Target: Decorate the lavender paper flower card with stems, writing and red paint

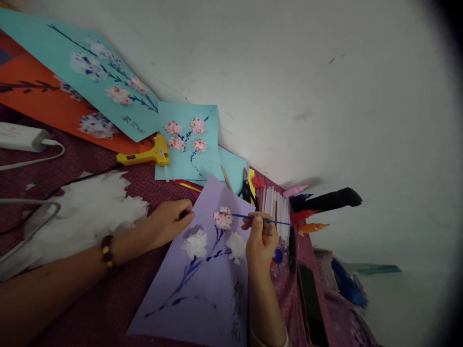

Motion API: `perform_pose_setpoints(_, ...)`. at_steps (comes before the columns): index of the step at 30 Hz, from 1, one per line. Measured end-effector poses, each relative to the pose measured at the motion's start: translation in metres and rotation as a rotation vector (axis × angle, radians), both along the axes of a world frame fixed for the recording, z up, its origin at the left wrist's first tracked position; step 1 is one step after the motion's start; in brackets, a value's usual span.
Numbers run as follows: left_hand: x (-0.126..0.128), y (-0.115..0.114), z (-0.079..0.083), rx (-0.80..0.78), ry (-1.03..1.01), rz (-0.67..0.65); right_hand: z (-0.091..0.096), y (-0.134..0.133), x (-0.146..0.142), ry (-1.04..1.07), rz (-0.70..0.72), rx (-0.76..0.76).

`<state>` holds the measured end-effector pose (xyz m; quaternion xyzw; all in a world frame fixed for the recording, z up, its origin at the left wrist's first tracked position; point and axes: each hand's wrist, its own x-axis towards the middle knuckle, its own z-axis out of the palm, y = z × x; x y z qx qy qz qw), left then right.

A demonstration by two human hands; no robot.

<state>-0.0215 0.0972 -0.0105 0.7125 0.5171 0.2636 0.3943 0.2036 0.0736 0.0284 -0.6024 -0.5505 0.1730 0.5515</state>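
A lilac paper sheet [202,294] with a painted dark-blue branch lies in front of me. Three tissue flowers are stuck on it: one dotted red [223,218] and two plain white [196,244]. My right hand [261,242] pinches a thin blue brush [267,220], whose tip touches the red-dotted flower. My left hand [170,223] rests curled on the sheet's left edge, fingers closed and pressing down on the paper.
A yellow glue gun [144,155] lies beyond the sheet, beside a small turquoise flower picture [188,144] and larger turquoise and orange ones. A white tissue heap [87,212] lies left. Scissors [247,189], glue sticks [277,207], markers and a black phone [311,303] sit right.
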Motion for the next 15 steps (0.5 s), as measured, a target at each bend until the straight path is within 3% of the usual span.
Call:
perform_pose_setpoints(5, 0.0007, -0.0004, 0.0005, 0.002, -0.017, -0.004, -0.0052, 0.0021, 0.0006, -0.012, 0.036, -0.04)
perform_pose_setpoints(15, -0.001, -0.0014, 0.0006, 0.0, -0.025, 0.001, -0.0016, 0.0014, 0.0019, 0.014, -0.03, -0.012)
